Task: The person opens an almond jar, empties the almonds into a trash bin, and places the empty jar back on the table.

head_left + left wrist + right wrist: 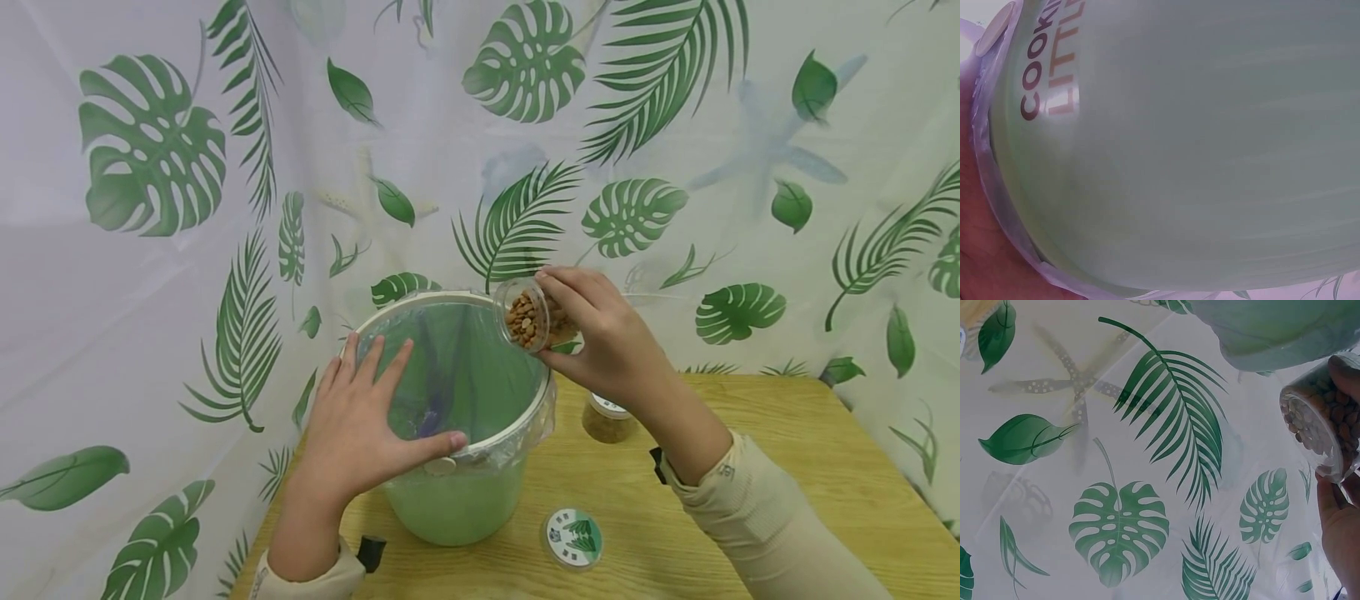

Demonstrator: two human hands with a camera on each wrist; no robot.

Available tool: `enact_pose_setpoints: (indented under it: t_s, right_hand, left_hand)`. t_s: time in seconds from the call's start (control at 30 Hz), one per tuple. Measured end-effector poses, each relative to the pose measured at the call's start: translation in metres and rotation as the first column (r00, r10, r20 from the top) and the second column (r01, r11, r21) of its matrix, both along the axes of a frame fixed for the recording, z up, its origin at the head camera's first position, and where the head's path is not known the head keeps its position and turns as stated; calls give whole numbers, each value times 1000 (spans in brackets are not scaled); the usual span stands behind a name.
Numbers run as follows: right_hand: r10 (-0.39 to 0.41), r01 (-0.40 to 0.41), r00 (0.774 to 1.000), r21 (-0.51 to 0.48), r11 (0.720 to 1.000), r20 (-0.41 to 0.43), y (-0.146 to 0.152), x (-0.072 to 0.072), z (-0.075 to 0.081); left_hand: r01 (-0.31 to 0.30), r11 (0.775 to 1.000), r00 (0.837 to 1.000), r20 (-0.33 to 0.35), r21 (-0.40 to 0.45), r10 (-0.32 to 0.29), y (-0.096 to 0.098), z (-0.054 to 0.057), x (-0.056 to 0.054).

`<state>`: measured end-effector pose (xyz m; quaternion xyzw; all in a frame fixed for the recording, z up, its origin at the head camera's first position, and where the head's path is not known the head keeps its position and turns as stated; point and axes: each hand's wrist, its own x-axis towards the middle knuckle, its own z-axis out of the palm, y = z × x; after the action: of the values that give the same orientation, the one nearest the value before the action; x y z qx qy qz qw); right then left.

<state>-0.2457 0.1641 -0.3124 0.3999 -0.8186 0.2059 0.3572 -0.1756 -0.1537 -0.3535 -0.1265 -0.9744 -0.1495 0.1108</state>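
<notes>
Seemingly at the pouring step, the right hand (600,333) grips the tilted jar of kernels (536,321) at the bin's (456,510) right edge, the left hand (366,427) spread against its rim; pouring likely needs a steeper tilt.

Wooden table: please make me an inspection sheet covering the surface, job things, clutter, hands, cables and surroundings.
Surface: wood-grain table under the green bin.
Job's things: open jar tilted near the bin's rim, with brown nut-like pieces inside; clear liner folded over the rim.
Clutter: round labelled lid; second jar, capped.
Hands: left hand spread at the rim; right hand grips the open jar.
Cables: nothing seen.
Surroundings: leaf-print sheeting.
</notes>
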Motion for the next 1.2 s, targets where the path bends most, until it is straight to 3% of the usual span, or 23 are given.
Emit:
enact_pose_setpoints:
  t_s: [1.2]
  right_hand:
    - [-1,5,993,40,999,-115,-2,-5,-3]
  left_hand:
    - [3,1000,1000,6,7,-3,0,1,-1]
